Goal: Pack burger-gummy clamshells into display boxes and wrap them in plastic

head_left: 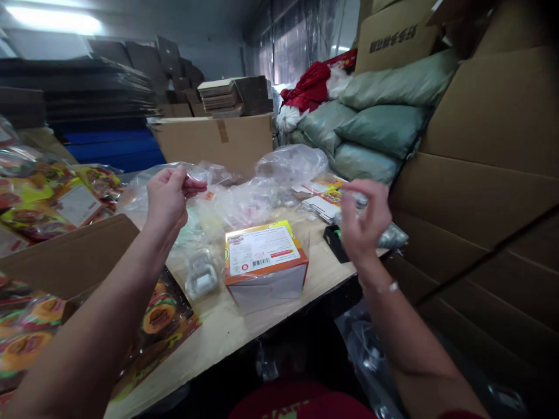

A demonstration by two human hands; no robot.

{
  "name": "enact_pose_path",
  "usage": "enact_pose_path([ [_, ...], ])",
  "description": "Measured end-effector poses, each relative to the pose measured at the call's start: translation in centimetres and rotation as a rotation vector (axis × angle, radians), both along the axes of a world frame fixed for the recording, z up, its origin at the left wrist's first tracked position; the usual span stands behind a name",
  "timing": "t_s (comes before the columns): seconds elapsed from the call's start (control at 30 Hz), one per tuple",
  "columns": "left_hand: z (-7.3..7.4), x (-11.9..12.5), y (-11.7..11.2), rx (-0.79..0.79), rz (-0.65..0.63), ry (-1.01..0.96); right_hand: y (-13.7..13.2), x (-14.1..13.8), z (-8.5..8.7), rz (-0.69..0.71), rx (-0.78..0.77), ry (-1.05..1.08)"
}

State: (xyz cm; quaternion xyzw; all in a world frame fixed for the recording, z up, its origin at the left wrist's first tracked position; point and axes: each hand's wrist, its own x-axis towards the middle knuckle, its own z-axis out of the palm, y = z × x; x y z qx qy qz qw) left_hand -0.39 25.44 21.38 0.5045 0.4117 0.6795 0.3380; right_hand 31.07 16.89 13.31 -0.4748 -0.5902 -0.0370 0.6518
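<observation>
1. Left hand point(168, 196) raised above the table, fingers curled shut, thumb and forefinger pinching one edge of a thin clear plastic bag point(244, 201).
2. Right hand point(363, 220) raised at the same height, fingers bent and pinched on what looks like the other edge of the same film; exact contact blurred, hard to tell.
3. Clear plastic bag stretched between both hands, long axis running left to right across the view, glossy, crinkled, nearly see-through, hanging above the box.
4. Small printed carton point(264, 265) directly below, on the table point(227, 331): boxy cardboard, orange and yellow edges, white label with a barcode facing up, plain grey side toward the camera.
5. Clear moulded plastic blister tray point(201, 276) just left of the carton, rigid, rounded corners, lying flat.
6. Black tool with a green part point(335, 240) near the right hand, lying on the table edge.
7. Table top pale, smooth, board-like.
8. Stack of flat printed cards point(324, 203) behind the right hand.
9. Bright bagged packs point(35, 198) heaped at far left, shiny wrappers in yellow, red and green.
10. Brown corrugated cardboard sheets point(484, 174) leaning at right; grey-green stuffed sacks point(384, 125) piled behind, soft and rounded.
</observation>
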Motion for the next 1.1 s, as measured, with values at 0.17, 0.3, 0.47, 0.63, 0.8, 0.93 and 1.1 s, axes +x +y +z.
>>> enact_pose_path([
  [0.17, 0.0, -0.1, -0.4, 0.015, -0.019, 0.015, -4.3, -9.0, -2.6, 0.572, -0.205, -0.703],
  [0.3, 0.0, -0.1, -1.3, 0.024, -0.057, 0.053, -0.3, -11.5, -3.6, 0.705, -0.457, -0.701],
  [0.47, -1.2, -0.4, -3.7, 0.066, -0.203, 0.176, 2.9, -11.8, -3.8, 0.751, -0.678, -0.546],
  [0.63, -3.9, -1.5, -7.0, 0.021, -0.209, 0.352, 3.6, -12.6, -4.5, 0.620, -0.725, -0.472],
  [0.8, -6.2, -2.8, -10.3, -0.060, -0.245, 0.429, 3.6, -12.8, -4.8, 0.483, -0.753, -0.498],
  [0.93, -8.3, -3.5, -12.4, -0.024, -0.298, 0.537, 3.3, -13.0, -5.0, 0.351, -0.751, -0.572],
  [1.1, -11.7, -4.2, -13.8, 0.091, -0.417, 0.683, 2.6, -13.2, -4.6, 0.248, -0.778, -0.648],
])
